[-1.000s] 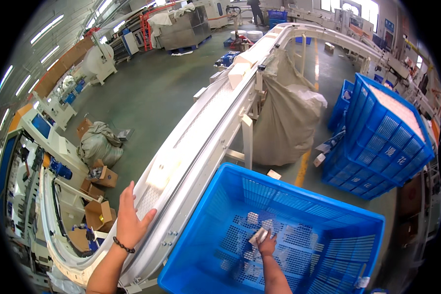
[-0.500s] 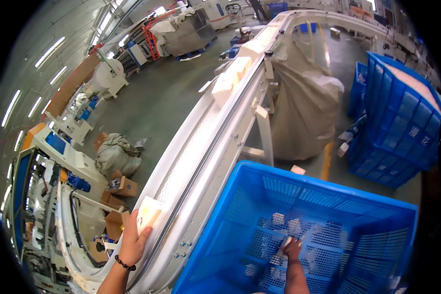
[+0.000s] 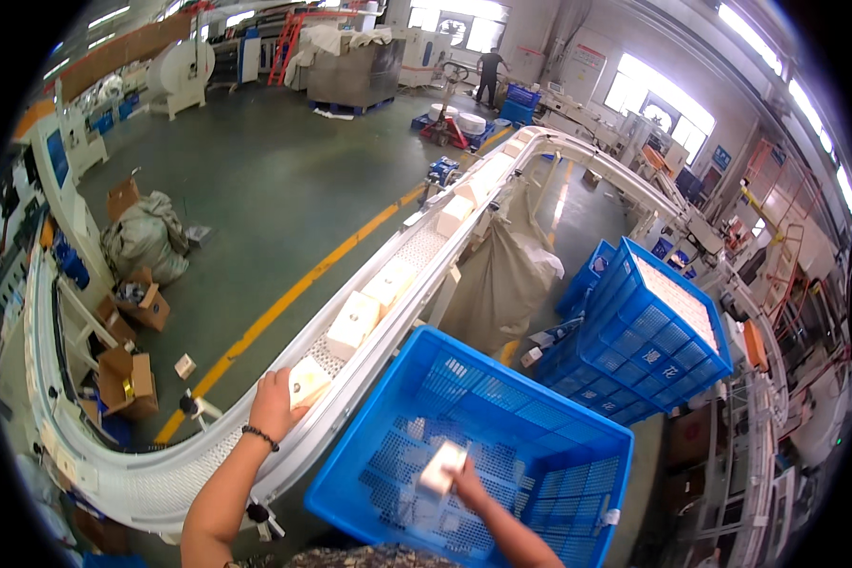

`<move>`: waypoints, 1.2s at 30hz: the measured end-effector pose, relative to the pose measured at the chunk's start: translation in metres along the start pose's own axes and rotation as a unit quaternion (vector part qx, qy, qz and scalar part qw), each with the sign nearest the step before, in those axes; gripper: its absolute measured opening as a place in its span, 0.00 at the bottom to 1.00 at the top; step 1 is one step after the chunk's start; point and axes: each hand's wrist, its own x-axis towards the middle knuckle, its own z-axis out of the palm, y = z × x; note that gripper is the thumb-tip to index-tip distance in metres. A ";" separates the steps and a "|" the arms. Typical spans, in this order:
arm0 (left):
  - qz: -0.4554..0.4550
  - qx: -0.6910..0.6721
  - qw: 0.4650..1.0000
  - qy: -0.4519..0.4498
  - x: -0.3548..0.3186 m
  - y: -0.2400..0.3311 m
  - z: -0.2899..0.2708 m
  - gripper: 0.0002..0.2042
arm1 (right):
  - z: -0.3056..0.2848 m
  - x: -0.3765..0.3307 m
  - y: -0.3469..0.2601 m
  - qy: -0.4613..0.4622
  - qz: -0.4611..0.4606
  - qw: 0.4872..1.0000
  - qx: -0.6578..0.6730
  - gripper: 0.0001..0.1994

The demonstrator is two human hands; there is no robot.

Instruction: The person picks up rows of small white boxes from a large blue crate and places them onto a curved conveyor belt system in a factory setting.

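Observation:
My left hand [image 3: 273, 402] is closed round the near end of a cream, block-shaped pack [image 3: 308, 381] on the white conveyor [image 3: 417, 248]. Just behind that one on the belt come a second cream pack [image 3: 353, 324] and another [image 3: 388, 282]. In my right hand [image 3: 466, 481] is a similar cream pack [image 3: 442, 468], gripped at its right side and somewhat blurred. It is inside the outline of the large blue perforated crate [image 3: 577, 417]; its exact height above the crate floor I cannot tell.
Farther up the conveyor ride more packs [image 3: 456, 214]. Right of it are a beige cloth cover [image 3: 490, 284] and stacked blue crates [image 3: 648, 364] filled with packs. Cardboard boxes [image 3: 128, 379] and a sack [image 3: 147, 237] lie left. A person [image 3: 489, 76] stands far off.
The view has tilted up and swung right. Packs on the belt have come closer to my left hand, which stays on one. My right hand has risen from low in the crate, now clearly holding a pack.

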 end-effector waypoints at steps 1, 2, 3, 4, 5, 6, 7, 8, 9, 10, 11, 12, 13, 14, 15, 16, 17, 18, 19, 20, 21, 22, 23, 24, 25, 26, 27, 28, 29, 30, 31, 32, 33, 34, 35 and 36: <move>-0.019 -0.021 1.000 -0.008 -0.013 -0.006 -0.011 0.33 | 0.007 0.013 -0.047 0.012 -0.044 0.998 0.050 0.29; -0.016 -0.020 1.000 -0.005 -0.027 -0.006 -0.025 0.32 | 0.012 0.022 -0.093 0.025 -0.092 0.990 0.100 0.29; -0.012 -0.015 1.000 -0.001 -0.042 -0.004 -0.046 0.32 | 0.021 0.034 -0.135 0.030 -0.139 0.979 0.148 0.29; -0.006 -0.011 1.000 0.005 -0.057 -0.002 -0.070 0.32 | 0.034 0.044 -0.176 0.030 -0.185 0.966 0.180 0.29; -0.011 -0.011 1.000 0.007 -0.072 0.004 -0.091 0.30 | 0.045 0.057 -0.211 0.033 -0.226 0.952 0.204 0.29; -0.005 -0.004 1.000 0.001 -0.090 0.002 -0.112 0.29 | 0.060 0.067 -0.245 0.035 -0.241 0.955 0.172 0.30; 0.004 0.002 1.000 -0.006 -0.108 -0.002 -0.129 0.28 | 0.072 0.088 -0.265 0.039 -0.276 0.947 0.158 0.30; 0.008 0.011 1.000 -0.011 -0.127 -0.008 -0.147 0.27 | 0.095 0.104 -0.290 0.048 -0.303 0.943 0.128 0.31; 0.020 0.042 0.999 -0.013 -0.146 -0.015 -0.167 0.26 | 0.126 0.113 -0.311 0.044 -0.337 0.935 0.104 0.31; 0.033 0.077 0.996 -0.014 -0.166 -0.019 -0.190 0.24 | 0.157 0.125 -0.323 0.039 -0.351 0.931 0.089 0.32; 0.018 0.076 0.997 -0.007 -0.181 -0.015 -0.212 0.24 | 0.168 0.151 -0.315 0.068 -0.368 0.925 0.061 0.36; -0.005 0.082 0.997 0.001 -0.201 -0.012 -0.234 0.24 | 0.192 0.160 -0.308 0.114 -0.388 0.914 -0.019 0.40; -0.041 0.107 0.993 0.037 -0.229 -0.015 -0.255 0.26 | 0.233 0.145 -0.306 0.049 -0.376 0.925 -0.020 0.42; -0.039 0.100 0.992 0.063 -0.236 -0.022 -0.259 0.28 | 0.217 0.170 -0.274 0.119 -0.386 0.886 -0.229 0.42; -0.076 0.120 0.981 0.130 -0.255 -0.018 -0.269 0.30 | 0.260 0.143 -0.264 0.050 -0.306 0.917 -0.251 0.41; -0.113 0.142 0.963 0.200 -0.276 -0.014 -0.276 0.33 | 0.296 0.101 -0.275 -0.025 -0.254 0.893 -0.372 0.40; -0.127 0.065 0.957 0.252 -0.287 -0.025 -0.270 0.35 | 0.306 0.084 -0.270 0.022 -0.298 0.818 -0.493 0.39; -0.141 -0.011 0.943 0.300 -0.298 -0.045 -0.258 0.36 | 0.305 0.075 -0.260 0.076 -0.402 0.758 -0.508 0.34; -0.164 -0.081 0.919 0.350 -0.316 -0.067 -0.244 0.38 | 0.313 0.055 -0.272 0.014 -0.350 0.782 -0.516 0.33; -0.095 -0.197 0.894 0.392 -0.330 -0.078 -0.229 0.39 | 0.323 0.033 -0.287 -0.053 -0.300 0.802 -0.514 0.31; -0.095 -0.376 0.843 0.373 -0.315 -0.087 -0.192 0.39 | 0.299 0.030 -0.278 -0.050 -0.307 0.773 -0.553 0.31; -0.098 -0.494 0.788 0.354 -0.301 -0.079 -0.165 0.39 | 0.289 0.024 -0.265 -0.061 -0.323 0.738 -0.589 0.30; -0.107 -0.598 0.717 0.342 -0.287 -0.069 -0.140 0.39 | 0.283 0.017 -0.255 -0.075 -0.342 0.703 -0.619 0.29; -0.112 -0.658 0.665 0.335 -0.265 -0.051 -0.124 0.39 | 0.281 0.001 -0.253 -0.082 -0.352 0.713 -0.601 0.28; -0.117 -0.667 0.673 0.297 -0.247 -0.037 -0.114 0.39 | 0.279 -0.023 -0.256 -0.093 -0.365 0.722 -0.581 0.26; -0.120 -0.679 0.678 0.255 -0.228 -0.019 -0.108 0.40 | 0.270 -0.043 -0.261 -0.100 -0.374 0.730 -0.564 0.25; -0.088 -0.679 0.700 0.206 -0.206 0.005 -0.107 0.41 | 0.255 -0.055 -0.263 -0.116 -0.401 0.762 -0.496 0.22; -0.056 -0.676 0.718 0.155 -0.186 0.027 -0.106 0.42 | 0.237 -0.065 -0.265 -0.131 -0.424 0.789 -0.426 0.20; -0.036 -0.683 0.722 0.106 -0.173 0.035 -0.094 0.42 | 0.219 -0.077 -0.267 -0.148 -0.443 0.812 -0.350 0.19; -0.021 -0.683 0.728 0.059 -0.164 0.040 -0.082 0.43 | 0.202 -0.089 -0.273 -0.138 -0.458 0.818 -0.318 0.21; -0.037 -0.720 0.693 0.016 -0.154 0.057 -0.076 0.43 | 0.183 -0.094 -0.272 -0.133 -0.441 0.841 -0.284 0.24; -0.056 -0.754 0.654 -0.026 -0.147 0.072 -0.068 0.44 | 0.166 -0.103 -0.278 -0.176 -0.412 0.879 -0.163 0.30; -0.057 -0.776 0.625 -0.064 -0.139 0.079 -0.054 0.45 | 0.154 -0.117 -0.285 -0.176 -0.418 0.884 -0.117 0.34; -0.059 -0.796 0.593 -0.101 -0.133 0.083 -0.040 0.45 | 0.145 -0.130 -0.288 -0.174 -0.423 0.886 -0.071 0.39; -0.048 -0.793 0.593 -0.134 -0.126 0.093 -0.026 0.45 | 0.133 -0.141 -0.286 -0.151 -0.413 0.894 -0.081 0.41; -0.033 -0.788 0.593 -0.165 -0.120 0.101 -0.016 0.45 | 0.125 -0.151 -0.285 -0.128 -0.406 0.900 -0.090 0.44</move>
